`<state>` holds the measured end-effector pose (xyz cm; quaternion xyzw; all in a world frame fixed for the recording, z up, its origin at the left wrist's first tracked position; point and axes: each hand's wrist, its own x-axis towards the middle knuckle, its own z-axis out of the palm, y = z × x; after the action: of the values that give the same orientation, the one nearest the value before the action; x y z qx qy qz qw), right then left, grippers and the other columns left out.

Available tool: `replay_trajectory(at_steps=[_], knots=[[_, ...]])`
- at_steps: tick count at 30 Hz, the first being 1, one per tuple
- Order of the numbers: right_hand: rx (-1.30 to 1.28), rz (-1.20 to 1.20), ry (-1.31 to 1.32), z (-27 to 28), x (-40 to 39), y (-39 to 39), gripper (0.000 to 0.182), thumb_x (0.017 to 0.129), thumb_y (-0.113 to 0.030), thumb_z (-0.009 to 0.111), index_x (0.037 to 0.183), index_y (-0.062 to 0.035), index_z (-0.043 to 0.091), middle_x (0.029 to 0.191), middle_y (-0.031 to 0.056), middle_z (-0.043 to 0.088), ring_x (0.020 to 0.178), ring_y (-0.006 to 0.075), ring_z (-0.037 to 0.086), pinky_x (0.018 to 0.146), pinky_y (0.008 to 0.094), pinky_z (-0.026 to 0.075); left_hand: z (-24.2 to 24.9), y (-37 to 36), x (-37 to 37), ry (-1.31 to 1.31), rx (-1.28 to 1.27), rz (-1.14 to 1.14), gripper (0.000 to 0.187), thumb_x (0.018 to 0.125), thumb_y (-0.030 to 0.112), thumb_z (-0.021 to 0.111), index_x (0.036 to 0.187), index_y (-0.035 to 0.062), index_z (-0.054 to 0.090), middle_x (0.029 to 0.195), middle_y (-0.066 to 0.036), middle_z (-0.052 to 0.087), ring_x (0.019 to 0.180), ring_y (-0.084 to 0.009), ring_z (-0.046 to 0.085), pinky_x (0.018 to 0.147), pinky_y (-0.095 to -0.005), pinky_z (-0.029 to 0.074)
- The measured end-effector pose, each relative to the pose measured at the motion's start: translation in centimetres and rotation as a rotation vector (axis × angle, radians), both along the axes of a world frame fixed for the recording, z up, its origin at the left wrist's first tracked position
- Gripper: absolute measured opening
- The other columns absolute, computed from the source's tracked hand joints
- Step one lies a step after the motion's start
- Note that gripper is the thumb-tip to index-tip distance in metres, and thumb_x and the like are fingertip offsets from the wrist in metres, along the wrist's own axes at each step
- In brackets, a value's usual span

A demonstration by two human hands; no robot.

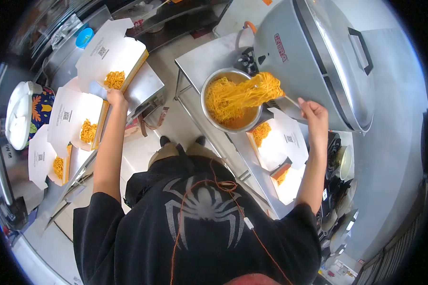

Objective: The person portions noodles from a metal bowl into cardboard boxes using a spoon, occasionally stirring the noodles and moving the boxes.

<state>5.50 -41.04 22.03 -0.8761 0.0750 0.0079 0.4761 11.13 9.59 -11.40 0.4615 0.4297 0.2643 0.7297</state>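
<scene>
My right hand grips the handle of a utensil whose head is hidden in a lifted mass of yellow noodles. These noodles trail down into a steel bowl that holds more noodles and an orange liquid. On the left, my left hand is at the lower corner of an open white box with a small portion of noodles inside; its fingers are partly hidden. Two more open boxes with noodles stand below it.
Right of the bowl is a large grey cooker with a steel lid. Two open noodle boxes lie on the right table. A blue cup and a patterned container are at the left. Pans stand at the far right.
</scene>
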Motion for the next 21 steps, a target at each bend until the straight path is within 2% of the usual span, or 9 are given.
replay_trajectory(at_steps=[4, 6, 8, 9, 14, 17, 18, 19, 21], knots=[[-0.015, -0.013, -0.021, 1.6, -0.1, 0.1, 0.032, 0.081, -0.02, 0.059, 0.054, -0.0085, 0.048, 0.053, -0.0064, 0.041, 0.052, 0.0028, 0.033, 0.05, 0.0203, 0.024, 3.5, -1.2, -1.1, -0.014, 0.016, -0.04, 0.035, 0.084, 0.01, 0.034, 0.116, -0.0005, 0.045, 0.109, -0.012, 0.054, 0.097, -0.0203, 0.053, 0.082, -0.0336, 0.044], [-0.039, -0.007, -0.058, 2.6, -0.1, 0.0, 0.031, 0.08, -0.021, 0.06, 0.054, -0.0087, 0.048, 0.052, -0.0061, 0.04, 0.052, 0.0034, 0.032, 0.051, 0.0206, 0.023, 4.7, -1.7, -1.4, 0.02, -0.006, -0.15, 0.035, 0.086, 0.018, 0.037, 0.116, 0.0014, 0.044, 0.108, -0.011, 0.053, 0.095, -0.0214, 0.055, 0.078, -0.0358, 0.047], [-0.075, -0.044, -0.066, 3.6, -0.2, 0.2, 0.032, 0.079, -0.023, 0.061, 0.053, -0.0098, 0.049, 0.053, -0.0059, 0.04, 0.052, 0.0038, 0.032, 0.051, 0.0208, 0.022, 3.3, -0.5, -2.2, 0.04, 0.062, -0.297, 0.035, 0.086, 0.024, 0.039, 0.115, 0.0042, 0.045, 0.108, -0.009, 0.053, 0.093, -0.0216, 0.055, 0.072, -0.0347, 0.048], [-0.099, -0.068, -0.061, 4.2, -0.2, 0.5, 0.032, 0.079, -0.023, 0.061, 0.053, -0.0101, 0.049, 0.053, -0.0059, 0.04, 0.052, 0.0039, 0.032, 0.051, 0.0207, 0.022, 1.3, -0.1, -1.9, 0.02, 0.037, -0.213, 0.036, 0.085, 0.026, 0.041, 0.115, 0.0049, 0.045, 0.107, -0.008, 0.053, 0.091, -0.0207, 0.054, 0.07, -0.0342, 0.046], [-0.132, -0.074, -0.053, 5.6, 0.1, 0.6, 0.036, 0.08, -0.026, 0.06, 0.052, -0.0116, 0.044, 0.053, -0.007, 0.035, 0.051, 0.0036, 0.028, 0.05, 0.0209, 0.019, 5.3, -2.6, -3.5, -0.136, -0.112, -0.231, 0.029, 0.082, 0.017, 0.05, 0.107, 0.0033, 0.047, 0.1, -0.009, 0.054, 0.091, -0.0205, 0.052, 0.077, -0.0344, 0.042], [-0.182, -0.086, -0.075, 6.8, 0.0, 0.7, 0.038, 0.081, -0.028, 0.06, 0.051, -0.012, 0.042, 0.052, -0.0073, 0.033, 0.051, 0.0035, 0.026, 0.049, 0.0214, 0.017, 3.8, -1.8, -4.6, -0.244, 0.038, -0.499, 0.024, 0.08, 0.012, 0.053, 0.102, 0.003, 0.049, 0.099, -0.01, 0.054, 0.092, -0.0205, 0.052, 0.08, -0.0347, 0.041], [-0.184, -0.083, -0.076, 7.2, 0.0, 0.8, 0.038, 0.081, -0.029, 0.06, 0.051, -0.0121, 0.042, 0.052, -0.0074, 0.033, 0.051, 0.0035, 0.026, 0.048, 0.0214, 0.017, 7.1, -3.1, -4.8, -0.294, -0.15, -0.462, 0.022, 0.079, 0.012, 0.055, 0.099, 0.0024, 0.051, 0.099, -0.01, 0.055, 0.094, -0.0201, 0.052, 0.082, -0.0354, 0.042], [-0.184, -0.079, -0.075, 7.5, 0.1, 0.6, 0.038, 0.081, -0.029, 0.06, 0.051, -0.0122, 0.042, 0.052, -0.0075, 0.033, 0.051, 0.0034, 0.026, 0.048, 0.0214, 0.017, 8.0, -3.4, -5.1, -0.274, -0.147, -0.511, 0.024, 0.078, 0.011, 0.056, 0.1, 0.0009, 0.05, 0.1, -0.01, 0.055, 0.097, -0.0196, 0.051, 0.086, -0.0358, 0.041], [-0.187, -0.091, -0.082, 8.3, 0.2, 0.6, 0.038, 0.08, -0.032, 0.061, 0.051, -0.0131, 0.043, 0.051, -0.008, 0.032, 0.049, 0.0024, 0.025, 0.046, 0.0207, 0.016, 9.6, -3.8, -5.6, -0.283, -0.202, -0.63, 0.039, 0.078, 0.009, 0.057, 0.113, 0.0014, 0.043, 0.111, -0.008, 0.051, 0.105, -0.018, 0.047, 0.09, -0.035, 0.037]])
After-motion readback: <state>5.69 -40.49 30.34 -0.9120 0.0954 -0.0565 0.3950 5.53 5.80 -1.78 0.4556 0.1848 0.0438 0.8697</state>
